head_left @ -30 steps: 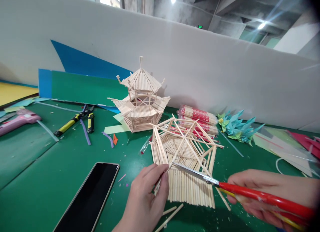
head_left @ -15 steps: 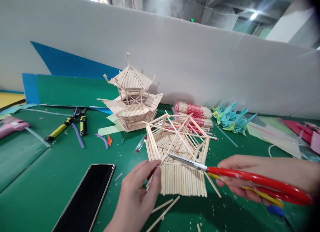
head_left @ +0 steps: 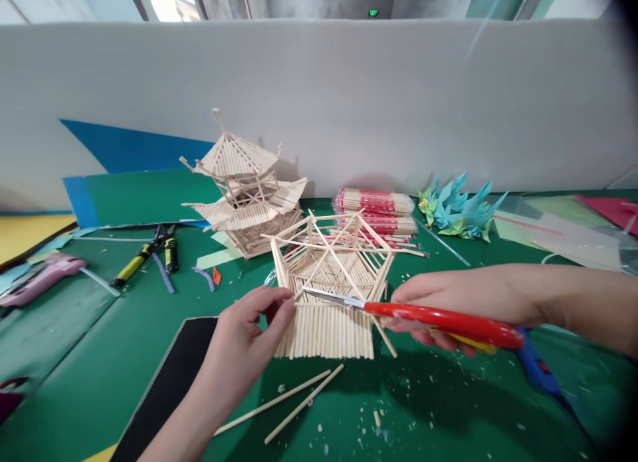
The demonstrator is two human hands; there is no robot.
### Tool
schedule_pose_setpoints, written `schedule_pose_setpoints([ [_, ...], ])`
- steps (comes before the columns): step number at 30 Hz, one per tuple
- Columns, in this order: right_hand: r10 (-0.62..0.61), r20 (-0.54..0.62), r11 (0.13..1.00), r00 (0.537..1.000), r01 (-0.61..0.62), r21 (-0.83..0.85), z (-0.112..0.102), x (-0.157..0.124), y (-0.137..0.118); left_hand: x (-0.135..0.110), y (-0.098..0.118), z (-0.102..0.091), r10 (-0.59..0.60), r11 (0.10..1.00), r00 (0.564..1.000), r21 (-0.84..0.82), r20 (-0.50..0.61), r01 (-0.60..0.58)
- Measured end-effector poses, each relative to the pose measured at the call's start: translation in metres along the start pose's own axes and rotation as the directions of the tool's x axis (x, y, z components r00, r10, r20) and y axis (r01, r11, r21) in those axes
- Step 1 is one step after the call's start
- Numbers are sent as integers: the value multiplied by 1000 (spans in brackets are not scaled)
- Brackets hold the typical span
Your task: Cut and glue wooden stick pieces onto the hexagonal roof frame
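My left hand point(head_left: 244, 339) pinches a thin wooden stick at the front left edge of an unfinished stick-built roof frame point(head_left: 329, 286) lying on the green table. My right hand point(head_left: 448, 302) holds red-handled scissors point(head_left: 423, 314), whose metal blades point left and meet the stick by my left fingertips. Two loose sticks point(head_left: 294, 402) lie on the table in front of the frame. A finished stick pagoda model point(head_left: 244, 189) stands behind the frame to the left.
A black phone point(head_left: 164, 389) lies under my left wrist. Yellow-handled cutters point(head_left: 147, 252) and a pink glue gun point(head_left: 42, 279) lie at left. Wrapped chopstick bundles point(head_left: 376, 206), folded paper shapes point(head_left: 456, 206), coloured sheets point(head_left: 563, 229) and a blue tool point(head_left: 538, 372) are at right. A white partition point(head_left: 349, 103) runs behind.
The view has swung left and levelled out. Both hands stay at the frame's front edge; the scissors have moved left along with the right hand, and my left fingers have shifted on the stick.
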State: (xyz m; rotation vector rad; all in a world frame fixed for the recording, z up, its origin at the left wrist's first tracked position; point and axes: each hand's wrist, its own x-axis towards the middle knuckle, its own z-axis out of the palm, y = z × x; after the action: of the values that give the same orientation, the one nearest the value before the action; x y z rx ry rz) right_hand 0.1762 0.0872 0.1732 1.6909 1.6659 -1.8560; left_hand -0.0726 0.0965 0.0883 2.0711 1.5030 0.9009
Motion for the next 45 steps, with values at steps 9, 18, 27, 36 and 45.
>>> schedule_pose_setpoints([
  [9, -25, 38, 999, 999, 26, -44, 0, 2, -8, 3, 4, 1, 8, 1000, 1000, -14, -12, -8],
  [18, -84, -11, 962, 996, 78, -263, 5, 5, -14, 3, 1, 2, 54, 998, 998, -33, 11, -54],
  [27, 15, -76, 836, 997, -54, -546, 12, 6, -37, 3, -2, 2, 118, 990, 993, -81, -5, -118],
  [36, 42, -102, 734, 994, -100, -671, 24, 0, -55, 1, -6, 6, 121, 987, 992, -108, -19, -122],
  [45, -26, -201, 618, 979, -142, -773, 33, 5, -55, 0, -3, 4, 102, 990, 995, -98, 1, -102],
])
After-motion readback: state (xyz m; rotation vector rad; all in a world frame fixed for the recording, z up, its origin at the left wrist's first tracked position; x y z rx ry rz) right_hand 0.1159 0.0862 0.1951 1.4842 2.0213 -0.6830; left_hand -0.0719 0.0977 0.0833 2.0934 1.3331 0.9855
